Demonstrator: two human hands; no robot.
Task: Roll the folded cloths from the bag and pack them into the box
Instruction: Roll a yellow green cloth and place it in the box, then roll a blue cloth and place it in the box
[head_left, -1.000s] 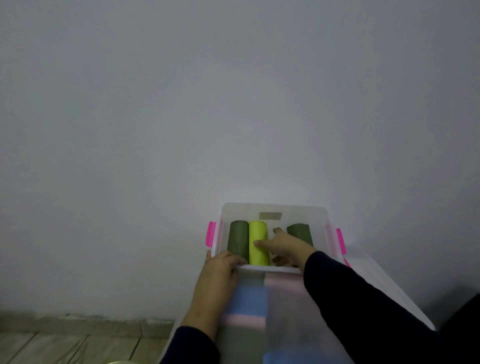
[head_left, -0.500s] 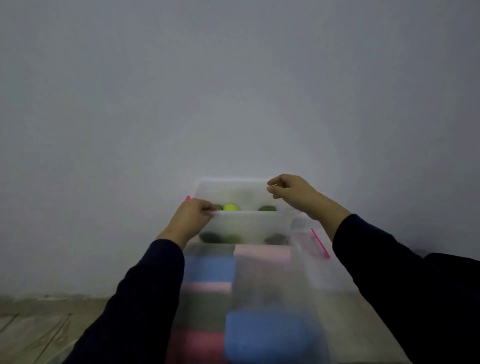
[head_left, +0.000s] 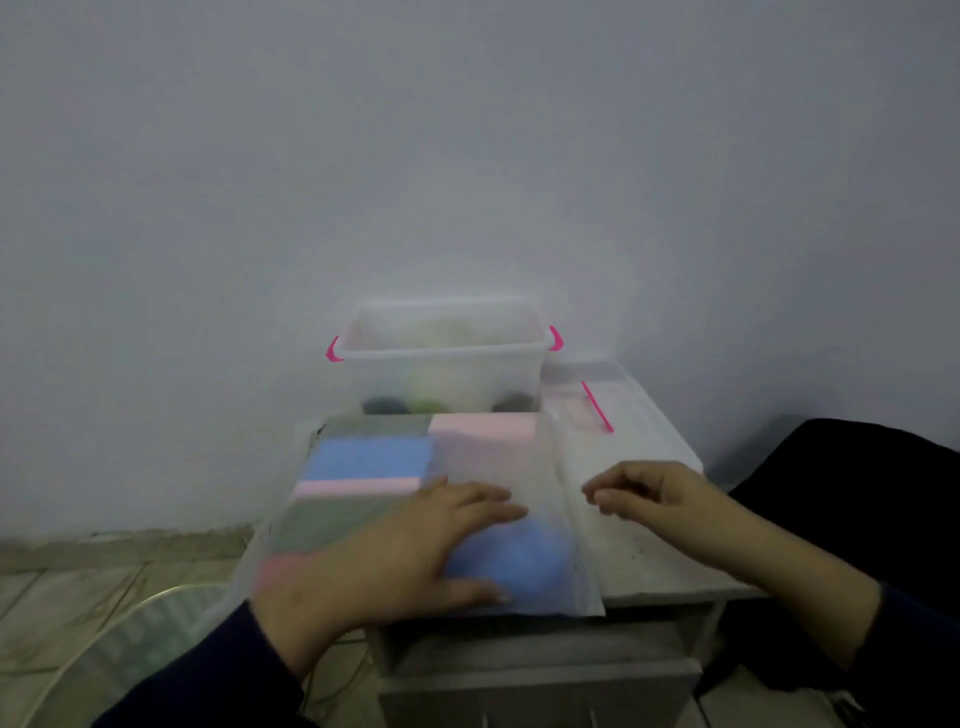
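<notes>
A clear plastic box (head_left: 441, 358) with pink latches stands at the table's far edge against the wall. Rolled dark green and lime cloths show dimly through its front wall. In front of it lies a translucent bag (head_left: 498, 467) holding folded blue, pink and green cloths (head_left: 371, 457). My left hand (head_left: 400, 545) rests flat on the bag's near end, fingers spread, beside a blue cloth (head_left: 511, 564). My right hand (head_left: 660, 493) hovers just right of the bag over the bare tabletop, fingers loosely curled, holding nothing.
The box's clear lid (head_left: 597, 400) with a pink strip lies right of the box. The small white table (head_left: 654, 566) has a shelf below. A dark shape sits at the right edge; tiled floor lies at the left.
Both hands let go of the box's rim and drew back toward me. The left hand now lies on the bag, the right beside it. The box stands on the table.
</notes>
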